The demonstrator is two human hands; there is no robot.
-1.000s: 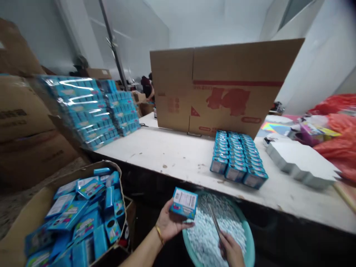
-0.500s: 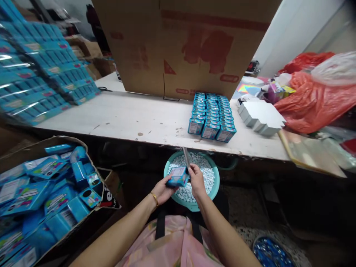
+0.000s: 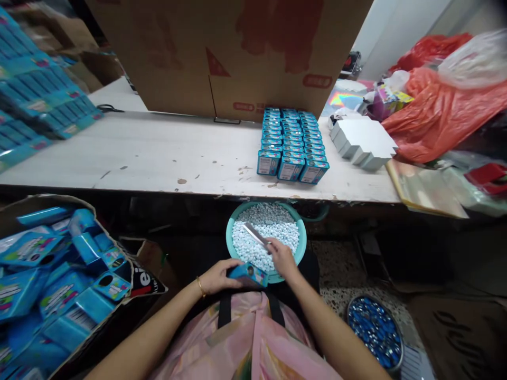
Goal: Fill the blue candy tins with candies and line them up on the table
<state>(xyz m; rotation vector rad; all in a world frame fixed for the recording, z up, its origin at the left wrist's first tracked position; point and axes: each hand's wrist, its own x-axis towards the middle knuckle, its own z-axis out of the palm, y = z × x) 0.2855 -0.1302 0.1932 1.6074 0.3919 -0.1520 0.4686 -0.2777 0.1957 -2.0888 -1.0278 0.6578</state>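
My left hand (image 3: 221, 277) is closed around a small blue printed box (image 3: 249, 273), held tilted at the near rim of a turquoise basin (image 3: 302, 244). Small white pellets (image 3: 261, 232) fill much of the basin. My right hand (image 3: 282, 257) grips one end of a long, narrow silvery metal tool (image 3: 256, 235). The tool slants up and left over the pellets; I cannot tell whether its tip touches them. Rows of similar blue boxes (image 3: 292, 145) stand on the white table (image 3: 190, 153) beyond the basin.
An open carton (image 3: 97, 224) of loose blue boxes stands at left, with stacked blue packs (image 3: 43, 89) behind. A big cardboard box (image 3: 222, 58) blocks the table's back. White folded cartons (image 3: 362, 138) and red plastic bags (image 3: 423, 116) lie right. A metal bowl (image 3: 374, 332) sits on the floor.
My left hand has drawn the blue box down toward me, away from the tool. The tool has swung to point left over the pellets. The camera view has shifted downward and right.
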